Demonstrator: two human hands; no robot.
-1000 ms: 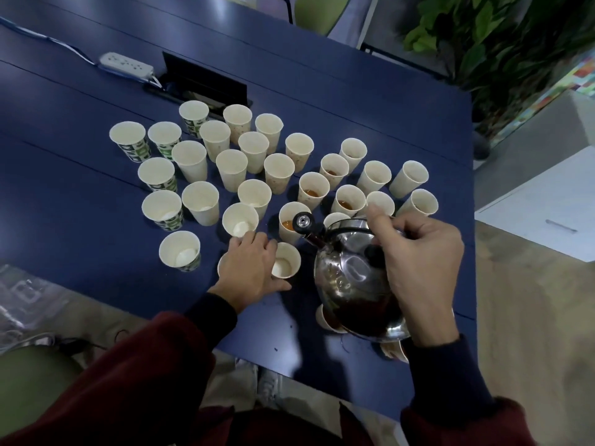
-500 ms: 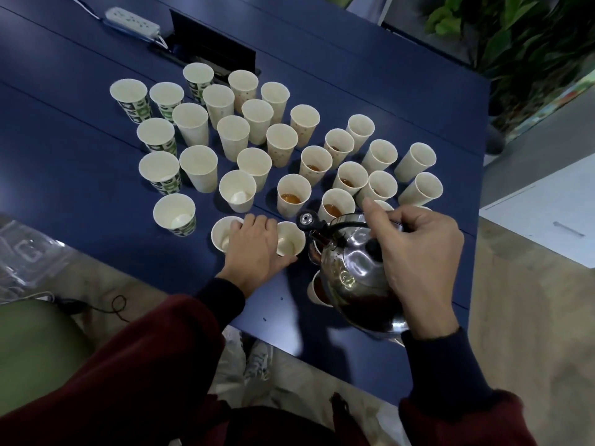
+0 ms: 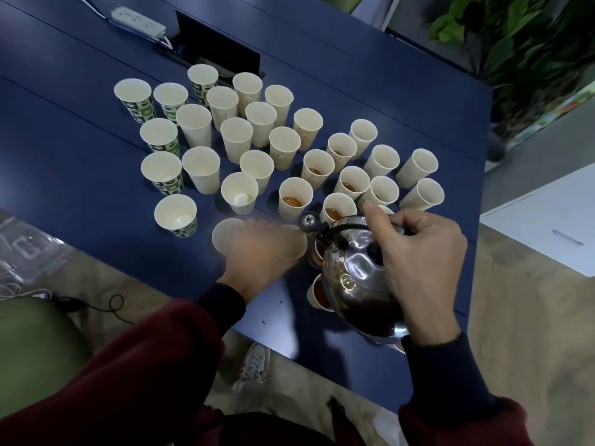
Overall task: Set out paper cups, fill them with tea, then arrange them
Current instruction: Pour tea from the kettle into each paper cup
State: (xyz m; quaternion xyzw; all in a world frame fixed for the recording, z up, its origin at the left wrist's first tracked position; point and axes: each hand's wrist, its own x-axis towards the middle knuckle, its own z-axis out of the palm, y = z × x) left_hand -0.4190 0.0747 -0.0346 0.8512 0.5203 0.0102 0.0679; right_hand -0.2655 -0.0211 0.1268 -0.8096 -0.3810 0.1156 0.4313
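Observation:
Several paper cups stand in loose rows on the blue table (image 3: 80, 156), some white, some with green print (image 3: 162, 170). A few cups near the middle hold amber tea (image 3: 291, 201). My right hand (image 3: 418, 252) grips the black handle of a steel kettle (image 3: 354, 278), which is tilted left with its spout (image 3: 310, 220) over a near cup (image 3: 317, 252). Another cup with tea (image 3: 317, 292) sits partly under the kettle. My left hand (image 3: 257, 252), blurred, rests with relaxed fingers between two near cups (image 3: 225, 235), touching them.
A white power strip (image 3: 138, 19) and a black cable box (image 3: 219, 54) lie at the table's far side. A plant (image 3: 515, 43) and a white cabinet (image 3: 547, 220) stand to the right. To the left, clear plastic (image 3: 22, 252) lies on the floor.
The kettle has drawn back toward me, its spout leaving a second-row cup for a nearer one. My left hand stays on the two near cups and is now blurred.

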